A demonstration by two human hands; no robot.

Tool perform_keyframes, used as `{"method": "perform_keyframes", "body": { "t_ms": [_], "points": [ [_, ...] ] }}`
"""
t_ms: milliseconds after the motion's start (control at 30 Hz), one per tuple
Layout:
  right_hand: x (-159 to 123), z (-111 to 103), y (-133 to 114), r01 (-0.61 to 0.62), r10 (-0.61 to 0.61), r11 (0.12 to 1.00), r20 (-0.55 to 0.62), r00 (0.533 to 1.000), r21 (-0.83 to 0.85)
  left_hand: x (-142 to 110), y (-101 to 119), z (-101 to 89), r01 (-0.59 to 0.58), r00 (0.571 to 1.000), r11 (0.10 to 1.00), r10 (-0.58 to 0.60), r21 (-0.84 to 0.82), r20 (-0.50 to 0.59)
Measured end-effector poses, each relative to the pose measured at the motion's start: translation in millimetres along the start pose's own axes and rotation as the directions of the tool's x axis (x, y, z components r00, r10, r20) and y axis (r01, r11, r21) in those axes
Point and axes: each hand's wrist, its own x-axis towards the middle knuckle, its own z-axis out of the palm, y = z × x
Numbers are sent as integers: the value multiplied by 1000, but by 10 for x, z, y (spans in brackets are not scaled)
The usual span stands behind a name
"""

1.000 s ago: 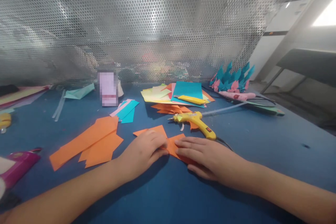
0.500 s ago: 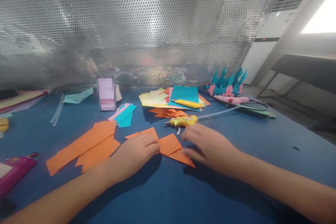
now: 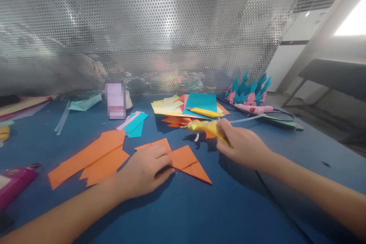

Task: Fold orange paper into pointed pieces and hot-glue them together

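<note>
My left hand [image 3: 144, 169] lies flat, fingers together, on a folded orange paper piece [image 3: 183, 160] on the blue table [image 3: 200, 209]. My right hand [image 3: 243, 145] is closed round the handle of a yellow glue gun [image 3: 204, 126], held just above the table with its nozzle pointing left; its black cord runs back under my forearm. The gun is slightly blurred by motion.
Larger folded orange papers [image 3: 91, 156] lie to the left. A stack of coloured sheets [image 3: 191, 106] with a yellow cutter [image 3: 206, 113] sits behind. A teal and pink paper crown [image 3: 248, 89], a pink glue gun [image 3: 254, 108], a magenta object [image 3: 14, 181] and a perforated metal screen [image 3: 143, 26] surround the work area.
My right hand left the orange paper, reached to the yellow glue gun and picked it up off the table. My left hand stayed on the orange piece.
</note>
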Motion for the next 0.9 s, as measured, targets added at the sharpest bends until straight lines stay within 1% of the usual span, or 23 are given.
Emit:
{"method": "perform_keyframes", "body": {
  "t_ms": [67, 167, 233, 300, 400, 467, 533, 567, 600, 633, 667, 733, 833, 900],
  "points": [
    [28, -24, 63, -65, 60, 995, -69, 996, -69, -10, 0, 4, -22, 1000, 1000, 22, 17, -6],
    [98, -16, 171, -189, 172, 965, -106, 979, -182, -29, 0, 10, -55, 998, 997, 57, 45, -34],
    [148, 26, 235, -246, 233, 940, -83, 969, -235, -35, 4, 9, -56, 996, 997, 59, 53, -59],
    [183, 77, 286, -252, 254, 931, -27, 967, -263, -35, 10, 6, -53, 996, 997, 57, 54, -64],
    [195, 112, 340, -198, 212, 937, 16, 977, -288, -29, 14, -3, -49, 998, 998, 51, 47, -38],
    [185, 84, 350, -136, 143, 936, -1, 990, -323, -21, 14, -12, -41, 999, 998, 41, 42, -10],
    [183, 28, 325, -30, 15, 940, -46, 999, -340, -2, 16, -25, -30, 1000, 999, 29, 38, 11],
    [191, 0, 295, 36, -66, 945, -81, 995, -325, 12, 19, -32, -27, 999, 999, 26, 36, 22],
    [209, -22, 251, 121, -155, 953, -102, 983, -279, 28, 24, -40, -28, 999, 999, 27, 37, 32],
    [237, -35, 196, 172, -200, 963, -122, 972, -210, 45, 30, -47, -37, 998, 999, 35, 40, 47],
    [276, -36, 131, 181, -203, 972, -145, 968, -151, 62, 36, -52, -51, 997, 998, 48, 48, 63],
    [383, -6, -11, 202, -210, 977, -140, 968, -67, 88, 47, -56, -81, 994, 994, 75, 79, 80],
    [574, 83, -186, 142, -146, 989, -145, 979, -37, 97, 37, -39, -104, 994, 989, 99, 107, 53],
    [684, 139, -247, 142, -142, 990, -112, 983, -11, 84, 7, -15, -135, 991, 983, 133, 122, 21]
  ]
}}
